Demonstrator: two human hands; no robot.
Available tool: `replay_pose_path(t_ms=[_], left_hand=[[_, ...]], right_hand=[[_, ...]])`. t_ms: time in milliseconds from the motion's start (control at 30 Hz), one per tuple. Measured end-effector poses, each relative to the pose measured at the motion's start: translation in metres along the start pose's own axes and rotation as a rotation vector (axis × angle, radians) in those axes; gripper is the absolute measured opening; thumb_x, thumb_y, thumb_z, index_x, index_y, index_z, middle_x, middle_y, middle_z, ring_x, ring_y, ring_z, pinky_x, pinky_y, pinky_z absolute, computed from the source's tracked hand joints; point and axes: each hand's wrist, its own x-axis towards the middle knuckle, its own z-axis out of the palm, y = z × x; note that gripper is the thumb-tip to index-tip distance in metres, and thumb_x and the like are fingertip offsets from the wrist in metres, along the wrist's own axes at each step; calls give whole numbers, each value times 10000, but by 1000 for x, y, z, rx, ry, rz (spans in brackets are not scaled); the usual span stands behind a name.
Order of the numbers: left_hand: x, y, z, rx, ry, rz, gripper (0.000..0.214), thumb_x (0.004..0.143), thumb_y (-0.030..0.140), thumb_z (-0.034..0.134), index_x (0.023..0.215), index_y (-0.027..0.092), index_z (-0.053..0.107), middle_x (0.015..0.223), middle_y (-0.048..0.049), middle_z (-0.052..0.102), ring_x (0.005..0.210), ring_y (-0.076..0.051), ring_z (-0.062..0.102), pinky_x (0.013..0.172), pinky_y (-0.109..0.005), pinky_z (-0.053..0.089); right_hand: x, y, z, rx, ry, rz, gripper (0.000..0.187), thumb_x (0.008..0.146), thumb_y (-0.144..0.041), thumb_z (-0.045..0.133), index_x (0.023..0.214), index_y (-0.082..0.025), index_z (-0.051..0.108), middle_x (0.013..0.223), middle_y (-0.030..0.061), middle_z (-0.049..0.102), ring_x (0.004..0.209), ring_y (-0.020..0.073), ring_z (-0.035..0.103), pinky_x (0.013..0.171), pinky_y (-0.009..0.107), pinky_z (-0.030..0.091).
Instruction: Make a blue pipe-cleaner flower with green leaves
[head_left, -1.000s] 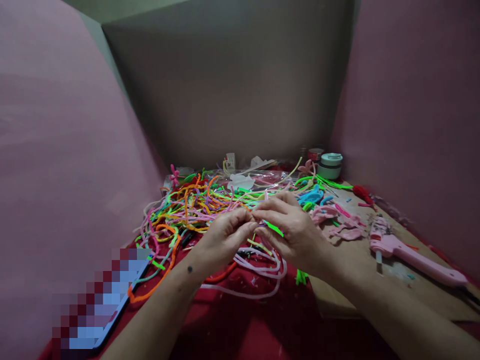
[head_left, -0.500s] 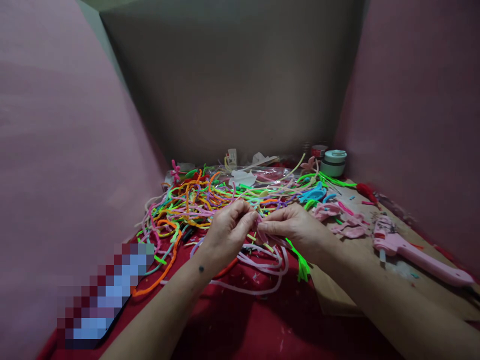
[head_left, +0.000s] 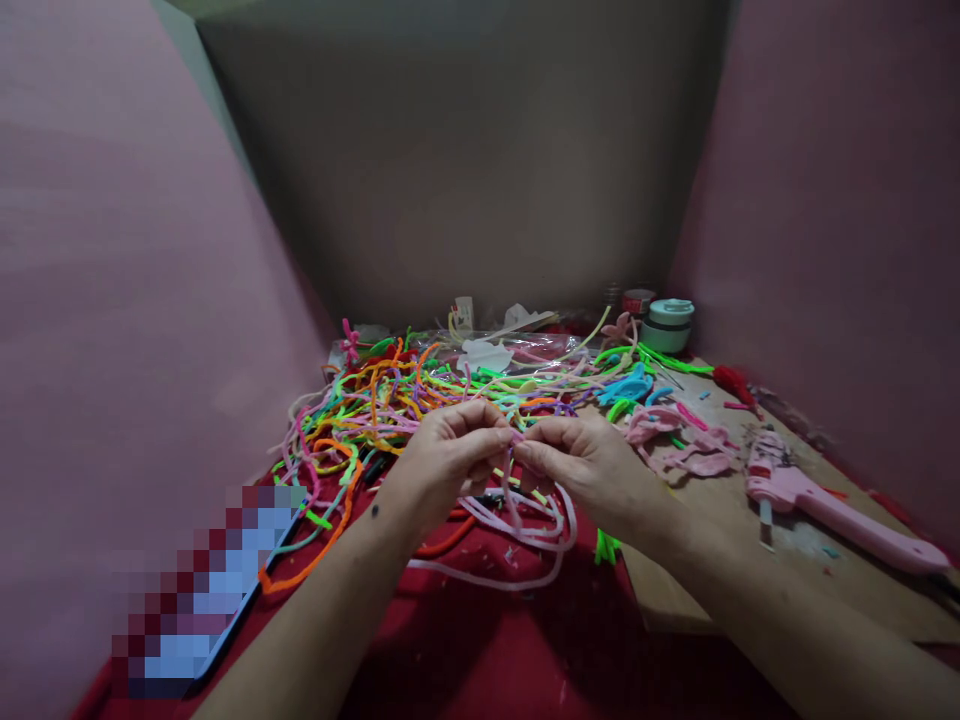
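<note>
As left hand (head_left: 454,455) and right hand (head_left: 581,460) meet at fingertips, thumbs and forefingers pinch thin pink stem (head_left: 511,495); it dangles between them over red cloth (head_left: 465,650). Forearms (head_left: 315,610) splay in V, cloth open between. Heap of coloured stems (head_left: 379,400) just beyond. Cardboard (head_left: 664,600) edge passes below right forearm; pink glue gun (head_left: 840,517) farther right. Left wall (head_left: 135,300), right wall (head_left: 840,220) well apart from hands.

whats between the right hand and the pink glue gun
In the head view, fuzzy pink pieces lie between the right hand and the pink glue gun, over the brown board.
</note>
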Motion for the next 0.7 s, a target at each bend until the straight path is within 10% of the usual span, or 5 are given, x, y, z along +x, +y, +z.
replay_pose_path(t_ms=[333,700], left_hand=[[3,-9,8,37,115,181,121,758,270,602,732,162,556,617,34,528,532,-56,461,485,-161,366],[11,-14,-5,-257,-152,-81,170,682,250,699,658,138,574,530,26,565,436,-53,491,436,-161,350]], right_hand=[[1,8,8,404,-64,161,300,767,-386,578,594,-142,583,543,-7,539,506,94,433,515,238,330],[-1,18,1,635,-263,263,219,705,-322,639,622,-120,625,497,0,571,421,70,448,446,210,312]])
